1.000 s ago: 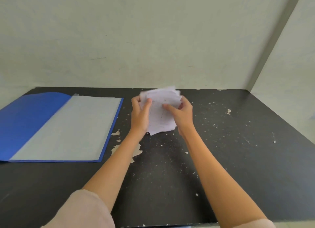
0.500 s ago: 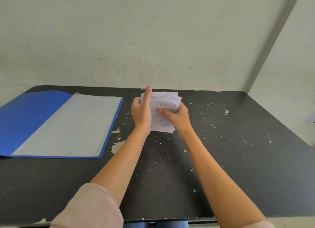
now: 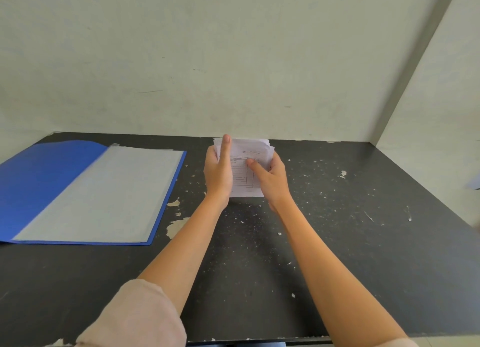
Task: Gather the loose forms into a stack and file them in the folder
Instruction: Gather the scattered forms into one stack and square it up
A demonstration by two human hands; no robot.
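Observation:
A stack of white printed forms point(image 3: 244, 174) stands upright on its lower edge on the black table point(image 3: 337, 230), near the back wall. My left hand point(image 3: 218, 170) presses its left side, thumb stretched up along the front sheet. On the stack's right side, my right hand point(image 3: 271, 178) grips it with the thumb across the printed grid. A blue folder point(image 3: 39, 180) lies open at the left, a pale translucent sleeve point(image 3: 109, 191) covering its right half.
Pale walls close the table at the back and right. The black tabletop is scratched, with chipped spots point(image 3: 176, 226) between the folder and my left arm. A bit of light paper point(image 3: 475, 184) shows at the far right edge.
The messy, tilted bundle has been squared into an upright stack resting on the table. My left thumb now points straight up along it. The folder has not moved.

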